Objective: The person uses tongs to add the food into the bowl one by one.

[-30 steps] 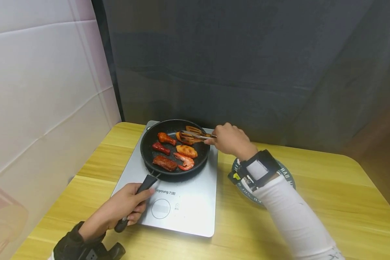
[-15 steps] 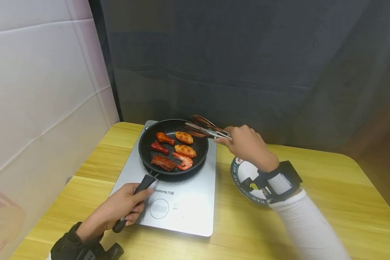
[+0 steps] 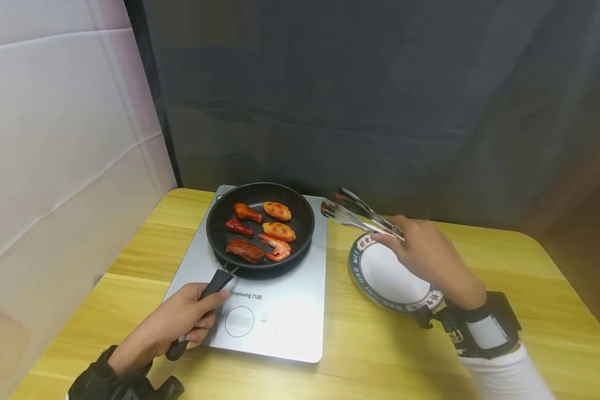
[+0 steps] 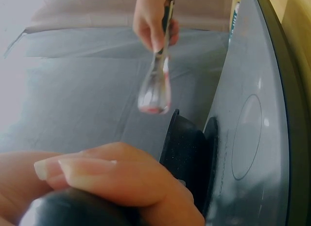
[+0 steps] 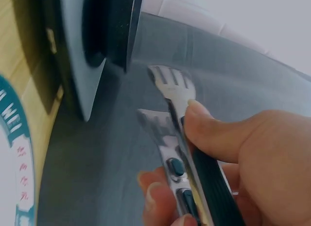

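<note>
My left hand [image 3: 186,318] grips the black handle of a frying pan [image 3: 300,244] on a silver induction cooktop [image 3: 290,328]. In the pan lie two drumsticks [image 3: 247,213], two golden wing pieces [image 3: 278,231], a shrimp [image 3: 276,248] and a slab of browned meat [image 3: 245,250]. My right hand [image 3: 425,253] holds metal tongs [image 3: 365,216] between thumb and fingers, above the gap between cooktop and plate. The right wrist view shows the slotted ends of the tongs [image 5: 172,95] apart with nothing between them. Beneath the right hand is a white plate [image 3: 387,278] with a dark lettered rim.
A wooden table [image 3: 370,355] carries the cooktop and plate. Behind them hangs a dark grey cloth [image 3: 330,100], and a pale cloth wall [image 3: 65,139] stands on the left.
My right hand has lifted the tongs off the far wing piece and out of the pan, moving right toward the plate. That wing piece stays in the pan. My left hand keeps its grip.
</note>
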